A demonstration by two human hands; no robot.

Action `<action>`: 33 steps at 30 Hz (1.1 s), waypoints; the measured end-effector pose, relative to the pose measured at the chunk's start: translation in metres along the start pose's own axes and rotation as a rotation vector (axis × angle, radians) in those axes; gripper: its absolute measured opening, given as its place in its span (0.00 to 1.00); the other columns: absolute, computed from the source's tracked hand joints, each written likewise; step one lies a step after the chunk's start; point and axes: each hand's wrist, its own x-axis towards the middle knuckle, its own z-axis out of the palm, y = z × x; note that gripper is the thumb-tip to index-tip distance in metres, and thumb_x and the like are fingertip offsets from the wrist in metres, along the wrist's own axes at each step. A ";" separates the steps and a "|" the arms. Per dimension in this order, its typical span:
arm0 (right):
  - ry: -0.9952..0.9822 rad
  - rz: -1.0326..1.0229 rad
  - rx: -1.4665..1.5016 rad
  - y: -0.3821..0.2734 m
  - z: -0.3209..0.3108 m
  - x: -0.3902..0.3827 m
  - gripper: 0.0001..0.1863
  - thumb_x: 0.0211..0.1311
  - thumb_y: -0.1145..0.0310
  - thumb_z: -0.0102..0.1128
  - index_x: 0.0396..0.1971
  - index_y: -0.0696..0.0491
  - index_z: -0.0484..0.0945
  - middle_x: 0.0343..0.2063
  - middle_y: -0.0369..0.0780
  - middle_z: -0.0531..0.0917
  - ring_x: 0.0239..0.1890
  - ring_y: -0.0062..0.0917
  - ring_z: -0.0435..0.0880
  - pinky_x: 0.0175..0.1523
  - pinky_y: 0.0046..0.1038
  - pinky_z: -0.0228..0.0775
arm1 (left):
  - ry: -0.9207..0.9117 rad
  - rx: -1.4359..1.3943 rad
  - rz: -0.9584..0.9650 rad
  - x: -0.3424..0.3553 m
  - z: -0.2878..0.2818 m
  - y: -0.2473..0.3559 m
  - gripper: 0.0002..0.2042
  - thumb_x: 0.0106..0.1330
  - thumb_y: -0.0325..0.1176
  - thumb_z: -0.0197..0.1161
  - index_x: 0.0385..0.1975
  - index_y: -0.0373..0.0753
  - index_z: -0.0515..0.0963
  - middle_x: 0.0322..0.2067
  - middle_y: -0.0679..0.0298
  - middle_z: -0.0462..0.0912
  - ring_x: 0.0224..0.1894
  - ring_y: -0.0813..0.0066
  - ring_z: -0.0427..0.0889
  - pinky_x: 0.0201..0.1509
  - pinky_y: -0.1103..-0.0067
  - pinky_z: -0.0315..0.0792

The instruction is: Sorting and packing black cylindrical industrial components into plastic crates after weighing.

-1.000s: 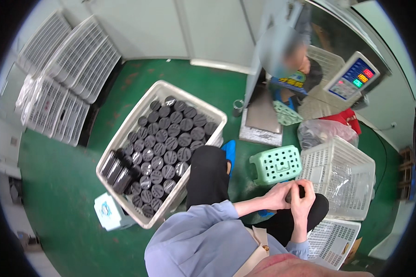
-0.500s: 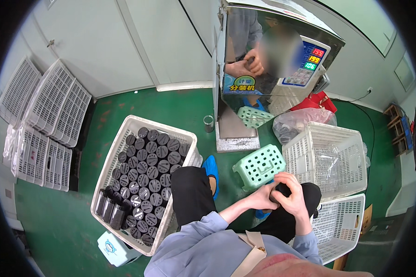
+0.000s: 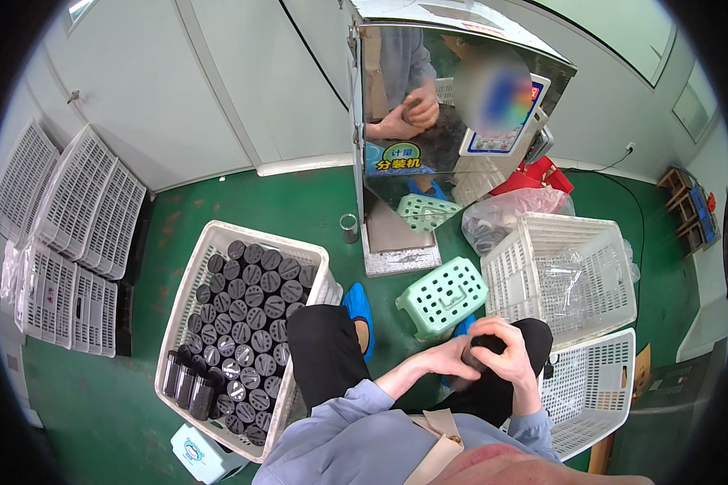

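Observation:
Above my right thigh, both hands meet on a small jar with a black lid (image 3: pixel 488 345). My left hand (image 3: pixel 447 360) is closed around the jar's body, which is smeared by motion. From above and the right, my right hand (image 3: pixel 507 349) curls its fingers over the lid. Fingers and blur hide much of the jar, so its contents cannot be made out. To my left a white crate (image 3: pixel 329 301) holds many upright jars with grooved black lids (image 3: pixel 253 294). Several clear jars with dark contents (image 3: pixel 184 386) lean at that crate's left side.
A steel machine (image 3: pixel 412 89) stands ahead, with a clear cup (image 3: pixel 349 229) beside its base. A green stool (image 3: pixel 441 297) sits before me. White crates (image 3: pixel 505 283) with clear plastic containers are at right, near a plastic bag (image 3: pixel 493 218). Crates (image 3: pixel 89 212) are stacked far left.
The view has shifted a little. My hands have turned the jar, so more of its black lid shows between my fingers. Both hands stay on it.

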 end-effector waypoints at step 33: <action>0.083 -0.134 -0.207 0.006 0.003 0.008 0.14 0.51 0.73 0.72 0.39 0.58 0.85 0.40 0.43 0.87 0.49 0.36 0.86 0.53 0.34 0.77 | 0.156 0.217 -0.155 0.006 0.005 0.026 0.35 0.49 0.32 0.77 0.59 0.32 0.71 0.47 0.57 0.82 0.52 0.69 0.83 0.57 0.73 0.77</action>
